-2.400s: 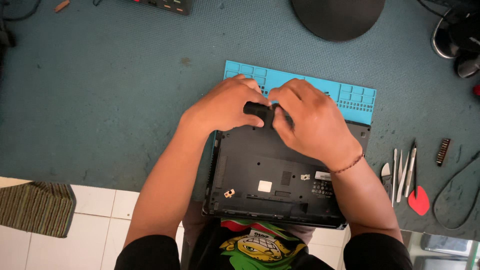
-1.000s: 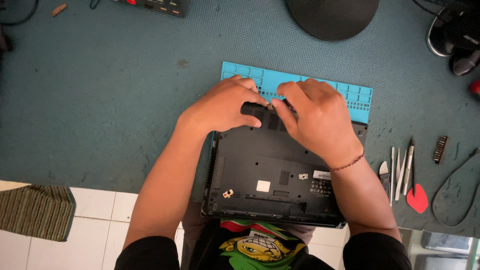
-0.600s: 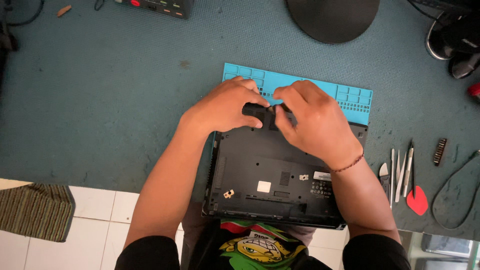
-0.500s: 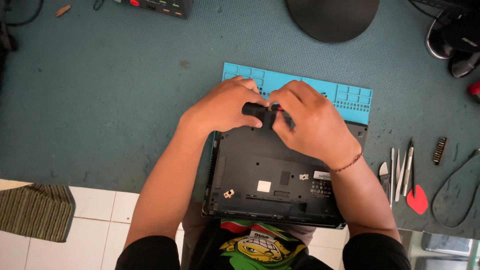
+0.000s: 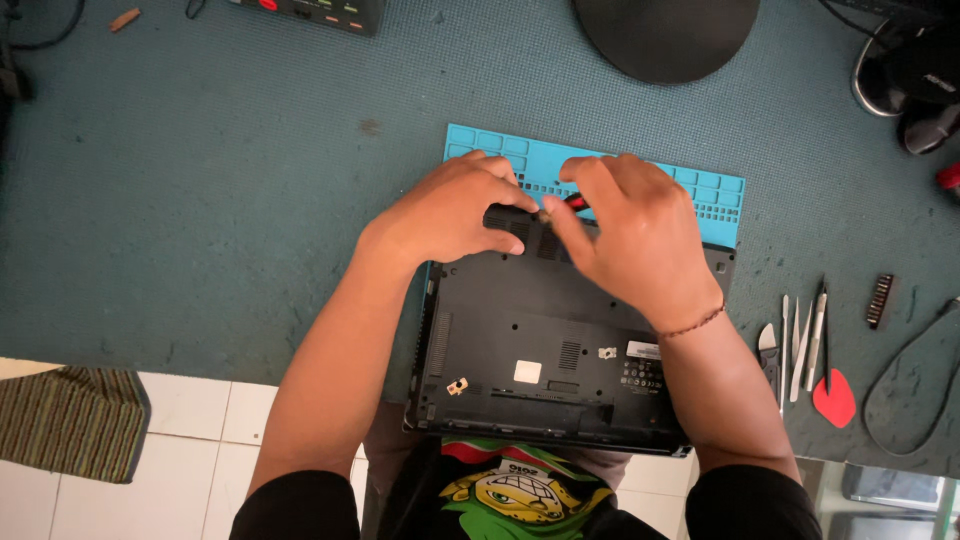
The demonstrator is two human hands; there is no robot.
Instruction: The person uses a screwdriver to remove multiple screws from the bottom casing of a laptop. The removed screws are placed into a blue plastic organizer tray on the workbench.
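A black laptop (image 5: pixel 545 350) lies upside down on a light blue work mat (image 5: pixel 715 195), its near edge over the table's front edge. My left hand (image 5: pixel 450 210) rests on the laptop's far left corner, fingers curled against the case. My right hand (image 5: pixel 630 235) is over the far edge and pinches a small tool with a red handle (image 5: pixel 577 201) between thumb and fingers. The tool's tip is hidden between my hands.
Tweezers, picks and a red plectrum (image 5: pixel 833 397) lie to the right of the laptop, beside a dark bit strip (image 5: pixel 879 300) and a black cable (image 5: pixel 915 370). A round black base (image 5: pixel 665 30) stands at the back. A striped cloth (image 5: pixel 65 420) hangs at the lower left.
My hands have stayed at the laptop's far edge with small finger shifts. The red handle now shows between my right fingers.
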